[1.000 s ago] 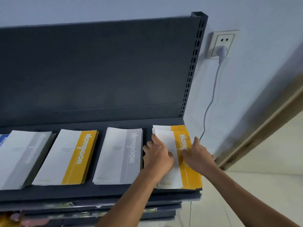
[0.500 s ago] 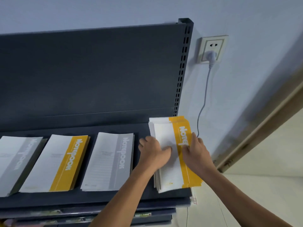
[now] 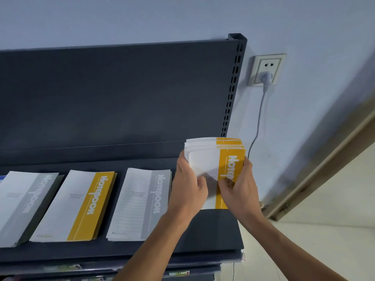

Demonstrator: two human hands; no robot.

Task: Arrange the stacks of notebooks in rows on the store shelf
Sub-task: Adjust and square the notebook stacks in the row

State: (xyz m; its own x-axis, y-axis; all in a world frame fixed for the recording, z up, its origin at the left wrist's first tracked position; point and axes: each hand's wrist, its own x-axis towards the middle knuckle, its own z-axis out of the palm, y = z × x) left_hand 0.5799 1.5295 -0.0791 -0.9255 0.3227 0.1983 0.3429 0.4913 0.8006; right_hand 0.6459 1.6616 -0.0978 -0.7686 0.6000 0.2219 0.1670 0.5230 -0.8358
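A stack of white notebooks with a yellow band (image 3: 211,157) is held tilted up above the right end of the dark shelf (image 3: 219,234). My left hand (image 3: 188,189) grips its left edge and my right hand (image 3: 239,187) grips its right edge, thumbs on the top cover. On the shelf lie three flat stacks in a row: a grey-band stack (image 3: 142,203) beside my left hand, a yellow-band stack (image 3: 75,205), and a grey-band stack (image 3: 20,203) at the far left, partly cut off.
The shelf's dark back panel (image 3: 121,98) rises behind the row, with a slotted upright (image 3: 233,82) at its right. A wall socket (image 3: 265,69) with a plugged cable sits right of it. Lower shelves (image 3: 182,270) show below. A door frame (image 3: 324,165) runs at right.
Both hands have lifted the yellow-band stack off the shelf's right end and raised its far edge; earlier it lay flat under my palms. The view has shifted right.
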